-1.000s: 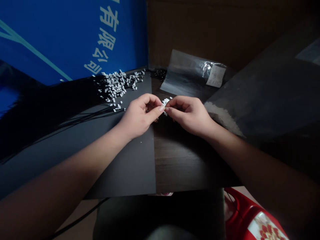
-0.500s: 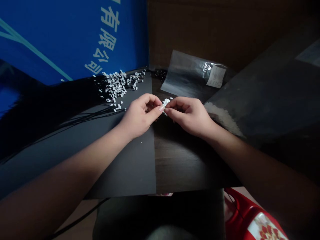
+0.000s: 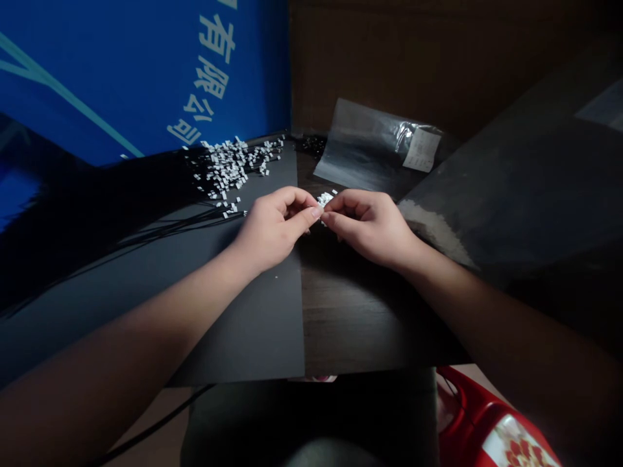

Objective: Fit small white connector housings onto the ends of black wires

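Note:
My left hand and my right hand meet above the table, thumb and forefinger of each pinched with the tips touching or nearly so. Whatever lies between the fingertips is too small and too covered to name. Right behind the fingertips sits a small heap of white connector housings, partly hidden by my hands. To the left of my left hand lies a bundle of black wires, with white connectors on the ends nearest my hand.
A clear plastic bag with a white label lies behind my hands. At the right, a large translucent bag has a pile of whitish small parts at its mouth. A blue printed panel stands at the back left. A red object is below the table's edge.
Both hands keep almost the same pinched pose, with only a very slight shift at the fingertips. The whole view has shifted a few pixels; nothing else visibly moved.

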A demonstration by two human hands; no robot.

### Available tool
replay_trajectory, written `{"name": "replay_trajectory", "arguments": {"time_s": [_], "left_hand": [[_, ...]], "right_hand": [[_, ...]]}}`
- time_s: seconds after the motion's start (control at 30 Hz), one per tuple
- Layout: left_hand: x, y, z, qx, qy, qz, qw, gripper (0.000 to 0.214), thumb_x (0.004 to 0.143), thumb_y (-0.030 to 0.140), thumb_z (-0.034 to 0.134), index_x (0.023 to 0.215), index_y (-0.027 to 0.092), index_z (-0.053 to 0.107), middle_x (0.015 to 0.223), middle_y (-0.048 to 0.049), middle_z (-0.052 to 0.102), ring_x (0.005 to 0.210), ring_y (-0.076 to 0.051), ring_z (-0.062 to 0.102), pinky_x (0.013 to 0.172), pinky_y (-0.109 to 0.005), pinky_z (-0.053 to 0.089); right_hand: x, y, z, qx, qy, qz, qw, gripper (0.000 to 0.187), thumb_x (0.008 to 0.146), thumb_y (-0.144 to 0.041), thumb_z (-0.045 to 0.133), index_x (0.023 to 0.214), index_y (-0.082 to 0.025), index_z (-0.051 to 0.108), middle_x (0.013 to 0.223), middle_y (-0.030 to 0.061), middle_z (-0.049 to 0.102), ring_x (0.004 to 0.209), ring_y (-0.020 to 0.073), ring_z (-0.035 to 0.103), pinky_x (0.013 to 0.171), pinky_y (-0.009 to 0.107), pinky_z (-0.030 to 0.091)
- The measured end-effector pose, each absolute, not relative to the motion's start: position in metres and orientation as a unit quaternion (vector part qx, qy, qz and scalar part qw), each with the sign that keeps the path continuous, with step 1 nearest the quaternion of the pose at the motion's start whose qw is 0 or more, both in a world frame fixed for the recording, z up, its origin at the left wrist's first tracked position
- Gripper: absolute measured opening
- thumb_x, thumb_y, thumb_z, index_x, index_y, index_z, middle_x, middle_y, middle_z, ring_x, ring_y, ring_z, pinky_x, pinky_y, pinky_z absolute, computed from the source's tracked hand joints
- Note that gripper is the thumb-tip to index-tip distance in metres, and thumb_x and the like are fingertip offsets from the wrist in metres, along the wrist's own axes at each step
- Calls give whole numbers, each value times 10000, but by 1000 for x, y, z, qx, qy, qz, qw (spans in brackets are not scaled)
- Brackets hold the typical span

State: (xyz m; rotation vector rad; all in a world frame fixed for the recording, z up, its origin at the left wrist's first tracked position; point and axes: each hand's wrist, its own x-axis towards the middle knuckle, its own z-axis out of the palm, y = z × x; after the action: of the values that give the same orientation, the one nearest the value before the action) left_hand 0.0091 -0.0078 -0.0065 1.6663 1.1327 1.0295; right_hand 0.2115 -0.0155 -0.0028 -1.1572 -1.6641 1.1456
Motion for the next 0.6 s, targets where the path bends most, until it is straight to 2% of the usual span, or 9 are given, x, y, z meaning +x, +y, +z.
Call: {"name": "replay_trajectory", "arguments": {"time_s": [0.3, 0.47, 0.6], "left_hand": [[11, -9, 1, 639, 482, 431, 416, 119, 897, 287, 836, 892, 177, 790, 847, -36, 792, 695, -147, 696, 702, -290, 590], [11, -7, 0, 632, 474, 433, 433, 131, 888, 285, 856, 892, 171, 791, 853, -37, 791, 680, -138, 693, 697, -286, 595], [9, -4, -5, 627, 460, 436, 452, 218, 881, 363, 898, 908, 177, 788, 873, -37, 786, 662, -128, 680, 679, -284, 589]], "right_hand": [[210, -18, 3, -453, -643, 466, 407, 108, 864, -250, 736, 802, -169, 698, 666, -16, 635, 591, 115, 515, 567, 284, 396], [209, -18, 3, -452, -638, 470, 410, 116, 860, -252, 738, 794, -172, 688, 673, -11, 646, 597, 116, 530, 565, 283, 405], [210, -17, 0, -467, -635, 458, 411, 111, 865, -245, 738, 799, -168, 693, 666, -9, 647, 595, 116, 539, 556, 282, 404]]}}
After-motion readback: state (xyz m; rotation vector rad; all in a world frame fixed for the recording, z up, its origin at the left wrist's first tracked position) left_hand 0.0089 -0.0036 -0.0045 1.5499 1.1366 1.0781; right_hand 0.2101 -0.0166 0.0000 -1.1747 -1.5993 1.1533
